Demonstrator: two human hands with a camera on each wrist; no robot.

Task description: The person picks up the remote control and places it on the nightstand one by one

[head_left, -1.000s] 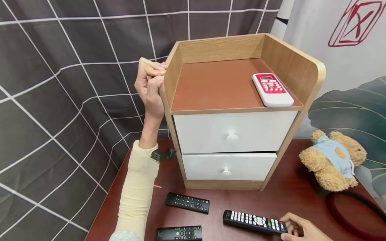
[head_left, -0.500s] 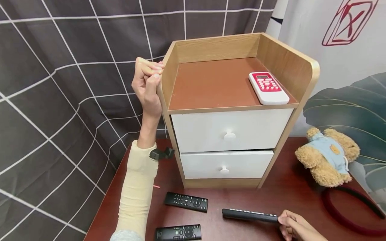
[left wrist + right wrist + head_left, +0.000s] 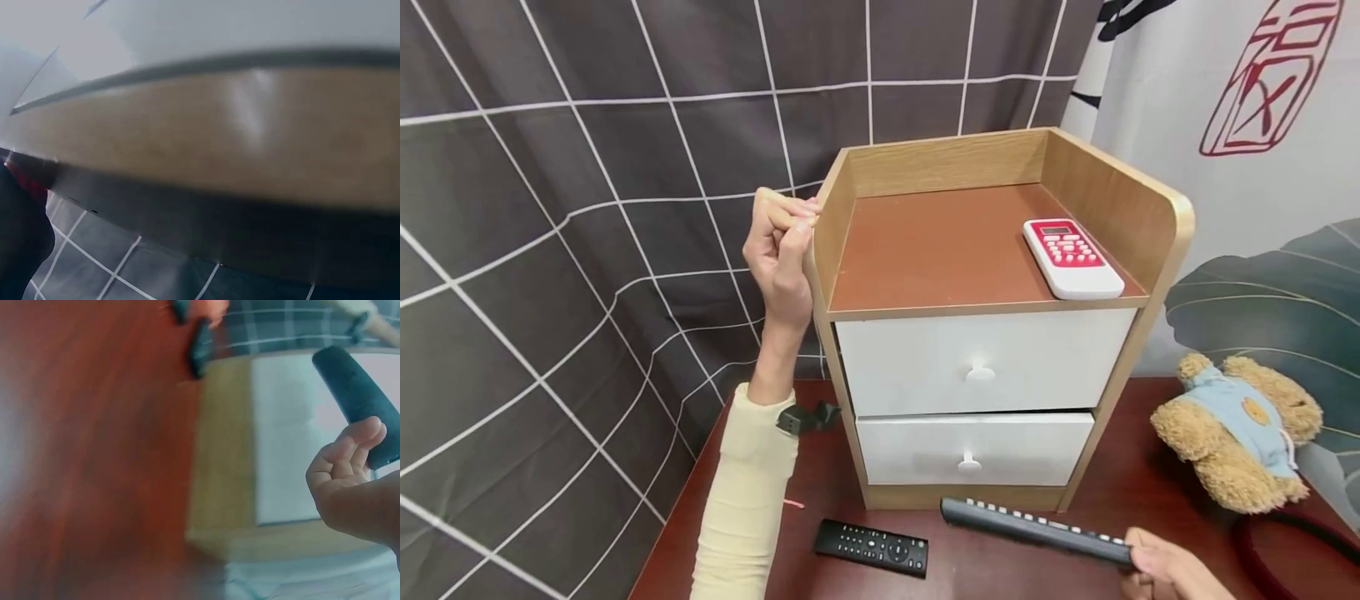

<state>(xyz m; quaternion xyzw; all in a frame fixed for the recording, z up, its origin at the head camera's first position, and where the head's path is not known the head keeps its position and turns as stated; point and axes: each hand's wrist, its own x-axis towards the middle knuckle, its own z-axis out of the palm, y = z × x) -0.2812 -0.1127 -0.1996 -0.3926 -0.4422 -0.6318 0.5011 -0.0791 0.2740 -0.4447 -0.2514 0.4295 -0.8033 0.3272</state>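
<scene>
My left hand [image 3: 782,258] grips the left side panel of a small wooden cabinet [image 3: 947,242], its fingers curled at the panel's edge. In the left wrist view the cabinet's wooden edge [image 3: 187,131] fills the frame, blurred, and the hand is not seen. At the lower right, my right hand [image 3: 1172,571] pinches one end of a long black remote control [image 3: 1030,529]. The remote is edge-on in the head view, in front of the lower drawer [image 3: 910,450]. From the right wrist, the remote's dark back shows beyond my curled fingers [image 3: 369,431].
A second black remote [image 3: 872,547] lies on the red-brown table [image 3: 797,575]. On the cabinet's top sits a red and white remote [image 3: 1086,279]. A teddy bear [image 3: 1240,433] lies at the right, with a dark red hoop [image 3: 1262,558] beside it. A checked curtain [image 3: 647,167] hangs behind.
My right hand has tilted the long remote edge-on and raised it from the table toward the lower drawer. The left hand keeps its grip. The head view has shifted up.
</scene>
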